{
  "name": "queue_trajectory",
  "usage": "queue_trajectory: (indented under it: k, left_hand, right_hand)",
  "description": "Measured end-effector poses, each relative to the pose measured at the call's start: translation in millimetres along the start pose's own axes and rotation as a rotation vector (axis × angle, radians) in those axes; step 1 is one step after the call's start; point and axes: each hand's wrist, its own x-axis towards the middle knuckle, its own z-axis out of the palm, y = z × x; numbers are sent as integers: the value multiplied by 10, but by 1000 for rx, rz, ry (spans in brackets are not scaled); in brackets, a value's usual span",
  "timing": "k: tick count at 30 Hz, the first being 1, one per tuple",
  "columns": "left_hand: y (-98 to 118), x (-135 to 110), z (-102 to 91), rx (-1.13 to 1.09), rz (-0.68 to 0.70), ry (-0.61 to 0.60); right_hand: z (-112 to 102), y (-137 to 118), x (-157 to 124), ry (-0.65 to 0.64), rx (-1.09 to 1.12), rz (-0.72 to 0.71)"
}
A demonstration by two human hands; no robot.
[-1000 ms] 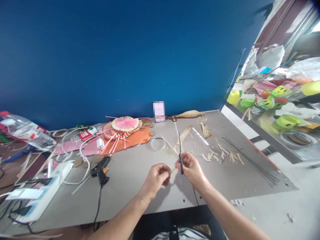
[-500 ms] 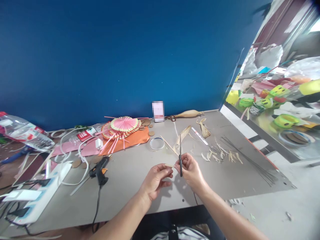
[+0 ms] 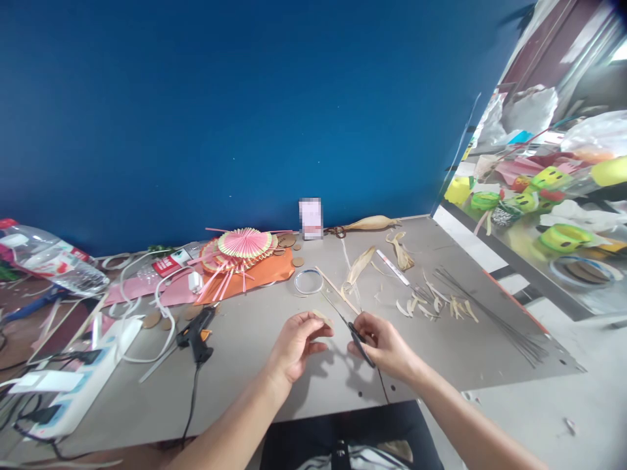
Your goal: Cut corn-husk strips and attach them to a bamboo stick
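Between the thumb and fingers of my left hand [image 3: 300,343] is a small pale piece of dried husk [image 3: 323,318]. My right hand [image 3: 385,343] grips a pair of dark scissors [image 3: 360,341], their blades slightly parted and slanting up to the left. The scissor tips are close to the husk piece but apart from it. Beyond the scissors lie a thin wooden stick [image 3: 337,291] and a larger dried husk [image 3: 360,267]. A white marker [image 3: 392,267] rests to their right.
At the left are a black glue gun [image 3: 196,336], a white power strip [image 3: 83,378] and a plastic bottle [image 3: 49,258]. Pink paper fans [image 3: 245,243] lie behind. A clear ring [image 3: 308,281] is in the middle; husk scraps [image 3: 435,303] and thin wires [image 3: 494,320] spread rightward.
The scissors have swung from nearly upright to slanting left, and their blades have parted. My right hand has turned and shifted slightly right; my left hand has moved slightly left with the husk piece.
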Motion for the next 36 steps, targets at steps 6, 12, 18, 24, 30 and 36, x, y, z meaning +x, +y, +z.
queue_trajectory:
  k: [6,12,18,24,30,36]
  left_hand:
    - [60,5,-29,50,11,-56]
    - [39,17,-10,92,1,-41]
    - [55,16,-33,110,-6,-35]
    - [57,37,-84,110,8,-54]
    - [71,45,-110,110,-7,-70]
    - [88,38,-95,103,-6,-77]
  right_hand:
    - [-105,25,-134,-127,-178,21]
    - [-112,52,-172,-141,-171,35]
    - [-131,19,-189,-145,-204,32]
    - [-154,20,-186,-197,-119,84]
    - [-156,64,-182,-210,-80,131]
    - [-158,110,-185,-203,-82,143]
